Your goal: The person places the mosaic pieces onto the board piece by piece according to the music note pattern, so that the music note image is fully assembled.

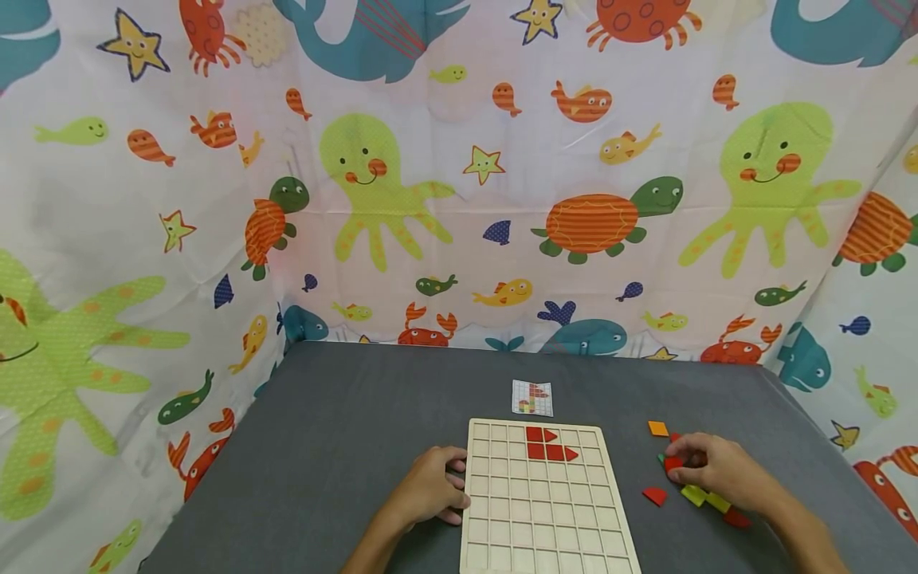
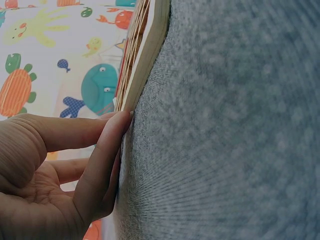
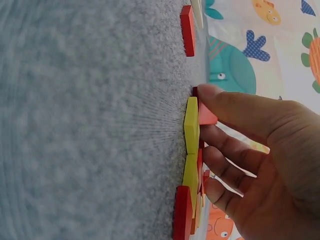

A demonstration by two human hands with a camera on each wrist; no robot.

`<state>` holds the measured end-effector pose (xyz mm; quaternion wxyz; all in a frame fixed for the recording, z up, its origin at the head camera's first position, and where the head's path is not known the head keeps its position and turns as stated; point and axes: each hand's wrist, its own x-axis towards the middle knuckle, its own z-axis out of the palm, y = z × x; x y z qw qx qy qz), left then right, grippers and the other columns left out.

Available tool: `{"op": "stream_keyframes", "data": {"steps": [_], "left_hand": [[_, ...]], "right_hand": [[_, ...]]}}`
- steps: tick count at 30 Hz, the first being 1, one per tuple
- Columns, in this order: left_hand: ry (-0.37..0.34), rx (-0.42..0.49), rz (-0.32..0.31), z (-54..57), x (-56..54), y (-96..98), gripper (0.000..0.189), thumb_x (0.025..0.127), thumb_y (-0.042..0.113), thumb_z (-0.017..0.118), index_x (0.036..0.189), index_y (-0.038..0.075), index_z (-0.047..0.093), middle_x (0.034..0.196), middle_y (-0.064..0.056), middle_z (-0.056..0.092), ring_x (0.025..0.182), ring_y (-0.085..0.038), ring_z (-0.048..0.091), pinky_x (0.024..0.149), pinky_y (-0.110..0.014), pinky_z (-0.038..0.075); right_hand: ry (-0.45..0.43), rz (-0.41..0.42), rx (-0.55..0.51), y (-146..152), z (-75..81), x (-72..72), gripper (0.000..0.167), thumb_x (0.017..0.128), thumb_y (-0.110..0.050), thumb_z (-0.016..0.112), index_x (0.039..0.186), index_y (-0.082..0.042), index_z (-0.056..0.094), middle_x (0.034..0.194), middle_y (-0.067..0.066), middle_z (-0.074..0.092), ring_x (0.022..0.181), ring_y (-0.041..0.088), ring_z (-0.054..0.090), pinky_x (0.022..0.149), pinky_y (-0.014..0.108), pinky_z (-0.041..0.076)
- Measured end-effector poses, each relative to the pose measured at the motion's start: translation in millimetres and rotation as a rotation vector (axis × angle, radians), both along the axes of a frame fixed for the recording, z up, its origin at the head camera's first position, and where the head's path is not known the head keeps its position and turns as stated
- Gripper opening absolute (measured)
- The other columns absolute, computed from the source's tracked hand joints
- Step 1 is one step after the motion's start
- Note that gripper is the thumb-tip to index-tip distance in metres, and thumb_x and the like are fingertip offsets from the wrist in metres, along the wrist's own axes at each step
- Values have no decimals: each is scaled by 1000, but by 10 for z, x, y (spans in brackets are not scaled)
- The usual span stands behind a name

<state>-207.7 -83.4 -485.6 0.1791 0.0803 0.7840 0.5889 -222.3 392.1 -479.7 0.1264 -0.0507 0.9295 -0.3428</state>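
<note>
A light wooden grid board [image 1: 512, 510] lies on the table with several red squares and triangles [image 1: 545, 452] in its upper rows. My left hand [image 1: 430, 486] is at the board's left side; in the left wrist view its fingertips [image 2: 120, 120] touch the board's edge, fingers fairly straight. To the right of the board, my right hand [image 1: 720, 469] pinches a red piece [image 3: 207, 115] between thumb and fingers. Under and around that hand lie yellow-green pieces [image 1: 693, 495] and other red ones. The hand partly hides this group.
A small printed pattern card [image 1: 532, 398] lies just beyond the board. Near the right hand are an orange square [image 1: 657, 429], a red rounded piece [image 1: 655, 496] and another red piece [image 1: 736, 518]. A sea-animal curtain [image 1: 459, 239] rises behind the grey table [image 1: 344, 430].
</note>
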Motion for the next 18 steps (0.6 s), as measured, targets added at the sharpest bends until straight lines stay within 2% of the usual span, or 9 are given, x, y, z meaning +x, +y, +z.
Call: {"op": "stream_keyframes", "data": {"steps": [3, 7, 11, 14, 18], "left_hand": [[-3, 4, -3, 4, 0, -3, 68, 78, -18, 77, 143, -9, 57, 120, -15, 58, 95, -25, 64, 57, -39, 67], [-4, 5, -2, -2, -4, -2, 68, 78, -18, 77, 142, -9, 57, 120, -15, 58, 94, -25, 65, 56, -39, 67], [-3, 1, 3, -11, -11, 0, 68, 77, -18, 77, 142, -8, 58, 121, -15, 58, 94, -25, 65, 56, -39, 67], [-2, -3, 5, -15, -13, 1, 68, 77, -18, 77, 142, -8, 58, 120, -15, 57, 94, -25, 65, 56, -39, 67], [-1, -5, 2, -20, -11, 1, 68, 77, -18, 77, 142, -8, 59, 120, -15, 57, 94, -25, 65, 56, -39, 67]], "right_hand": [[4, -31, 13, -9, 9, -11, 42, 90, -25, 86, 123, -4, 72, 107, 6, 67, 89, 20, 58, 64, 27, 56], [29, -32, 56, -12, 37, -13, 43, 86, -22, 88, 123, -6, 74, 119, 8, 68, 99, 23, 59, 76, 32, 60], [59, -4, 97, -15, 54, -11, 36, 84, -18, 88, 117, -8, 76, 121, 10, 69, 101, 25, 61, 85, 41, 60], [77, 12, 123, -16, 48, -18, 31, 85, -19, 87, 113, -9, 78, 119, 10, 69, 99, 24, 61, 84, 40, 59], [91, 27, 142, -9, 25, -31, 30, 89, -23, 85, 114, -9, 78, 114, 7, 68, 96, 23, 59, 76, 32, 56]]}}
